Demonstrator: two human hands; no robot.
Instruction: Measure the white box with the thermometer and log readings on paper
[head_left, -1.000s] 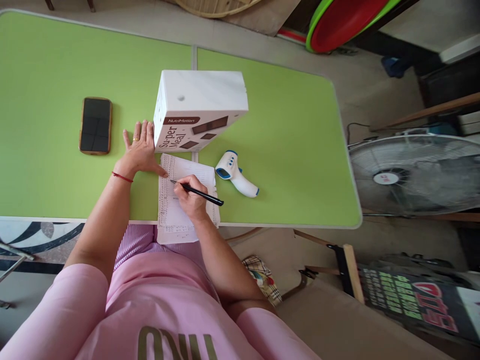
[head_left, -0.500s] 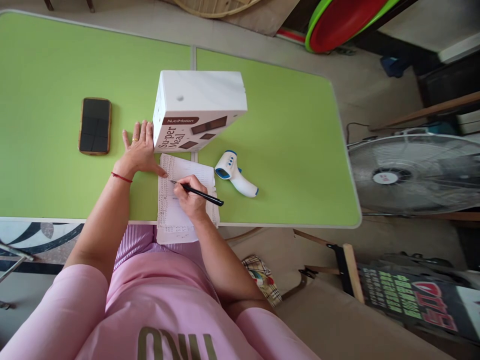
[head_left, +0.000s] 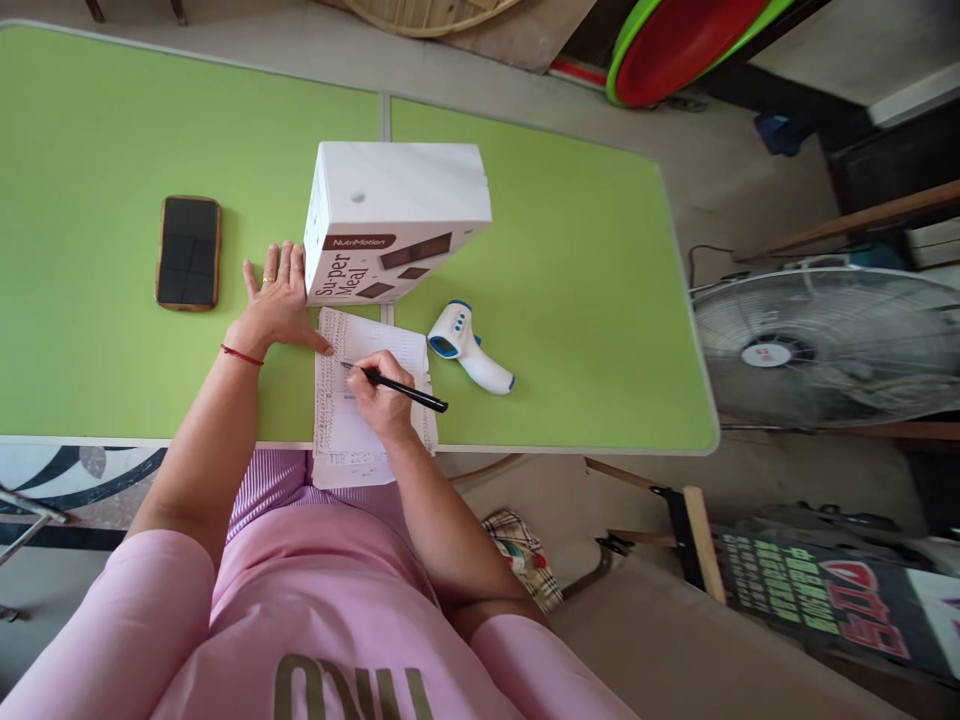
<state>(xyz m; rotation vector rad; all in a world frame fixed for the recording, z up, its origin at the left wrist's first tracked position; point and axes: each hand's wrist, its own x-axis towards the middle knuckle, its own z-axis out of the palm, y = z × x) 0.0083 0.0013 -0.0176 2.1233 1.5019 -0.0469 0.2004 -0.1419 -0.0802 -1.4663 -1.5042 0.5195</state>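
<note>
My right hand (head_left: 384, 397) grips a black pen (head_left: 409, 391), its tip on or just above a sheet of paper (head_left: 352, 420) covered in handwriting. The sheets lie at the table's near edge and hang a little over it. With fingers spread, my left hand (head_left: 283, 305) rests flat on the table, its thumb on the paper's left border and its fingers beside a white box (head_left: 405, 185) marked "NutriMotion Su-per Meal". The box stands just beyond the paper. A white and blue infrared thermometer (head_left: 470, 347) lies to the right of the sheets.
The green table (head_left: 585, 280) has a pale rim. A phone (head_left: 188, 253) with a brown case lies left of my left hand. A large fan (head_left: 765, 352) stands past the table's right end. Red and green basins (head_left: 675, 50) lean at the far right.
Both hands, the pen and the paper keep almost the same places. The whole view has shifted very slightly.
</note>
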